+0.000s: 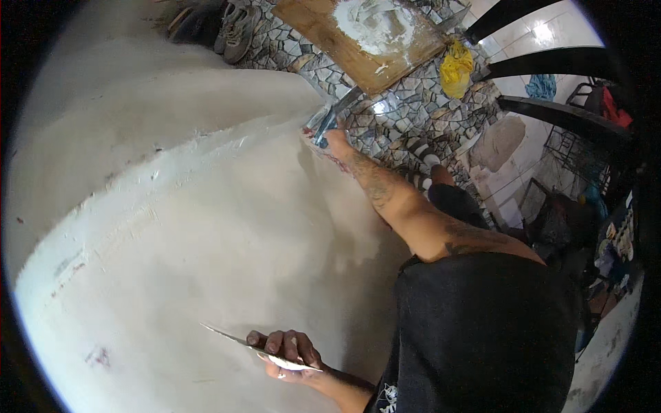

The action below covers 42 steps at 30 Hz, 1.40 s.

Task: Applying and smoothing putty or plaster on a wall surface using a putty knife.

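Evidently the left hand (301, 346), low at the frame's centre, is clamped on a thin, flat, pale metal blade (234, 337) carrying white paste (290, 363); its long axis slopes downward left to right, the narrow tip pointing toward the upper left. At upper centre, the right hand (335, 140) is closed on a grey-blue, flat metal tool (345, 100), whose long axis runs from lower left to upper right, beside the end of a broad beige plastered wall (206, 248). Beyond, at the top, a brown rectangular wooden board (322, 36) lies on grey stone-patterned flooring (406, 103), near a crumpled yellow plastic bag (456, 70).
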Each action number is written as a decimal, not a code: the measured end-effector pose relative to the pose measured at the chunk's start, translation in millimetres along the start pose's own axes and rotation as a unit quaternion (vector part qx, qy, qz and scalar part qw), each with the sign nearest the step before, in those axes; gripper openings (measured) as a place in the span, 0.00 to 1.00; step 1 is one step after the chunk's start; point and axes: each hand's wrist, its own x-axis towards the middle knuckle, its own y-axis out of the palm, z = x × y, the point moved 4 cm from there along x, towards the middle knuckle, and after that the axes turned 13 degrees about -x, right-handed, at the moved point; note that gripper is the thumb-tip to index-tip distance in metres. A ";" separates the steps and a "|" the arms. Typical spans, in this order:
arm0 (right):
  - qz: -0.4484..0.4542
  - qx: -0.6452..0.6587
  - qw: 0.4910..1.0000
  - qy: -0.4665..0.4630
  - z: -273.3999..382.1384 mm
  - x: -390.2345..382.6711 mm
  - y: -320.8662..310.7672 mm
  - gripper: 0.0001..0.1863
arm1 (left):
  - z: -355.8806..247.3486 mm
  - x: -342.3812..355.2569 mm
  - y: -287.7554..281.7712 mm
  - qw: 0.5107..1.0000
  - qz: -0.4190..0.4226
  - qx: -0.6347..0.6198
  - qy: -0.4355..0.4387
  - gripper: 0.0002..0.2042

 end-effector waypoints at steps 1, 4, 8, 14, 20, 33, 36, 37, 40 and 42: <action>-0.016 -0.002 1.000 -0.006 0.3 18.3 6.1 0.31 | 3.0 3.8 2.2 1.000 0.005 -0.006 -0.015 0.23; -0.083 0.254 0.961 0.066 28.2 11.9 45.6 0.37 | 0.0 9.6 -18.2 0.999 0.015 -0.029 -0.013 0.17; -0.088 0.171 0.971 0.146 63.3 -22.9 112.5 0.29 | 0.6 26.8 -35.2 0.995 0.018 -0.078 -0.061 0.12; -0.166 0.110 0.973 0.115 88.9 -23.0 94.9 0.29 | -3.7 31.5 -47.7 0.996 0.001 -0.076 -0.057 0.13; -0.157 0.148 0.971 0.106 66.4 0.4 83.0 0.31 | -0.9 32.2 -51.7 0.996 -0.039 -0.067 -0.049 0.17; -0.129 0.286 0.930 0.190 82.2 -10.3 95.0 0.29 | -10.6 34.9 -69.6 0.988 -0.134 -0.077 -0.020 0.11; -0.147 0.249 0.943 0.163 92.1 -15.2 95.3 0.25 | -9.7 35.4 -69.0 0.989 -0.125 -0.075 -0.028 0.12; -0.167 0.156 0.963 0.142 93.7 -13.5 89.9 0.29 | -7.9 35.8 -68.0 0.990 -0.117 -0.074 -0.031 0.12; -0.140 0.062 0.977 0.150 89.4 -5.3 81.3 0.31 | -5.6 34.0 -70.2 0.991 -0.107 -0.076 -0.032 0.13; -0.158 0.086 0.974 0.139 87.6 5.8 67.1 0.31 | -0.8 33.9 -70.3 0.990 -0.104 -0.087 -0.049 0.13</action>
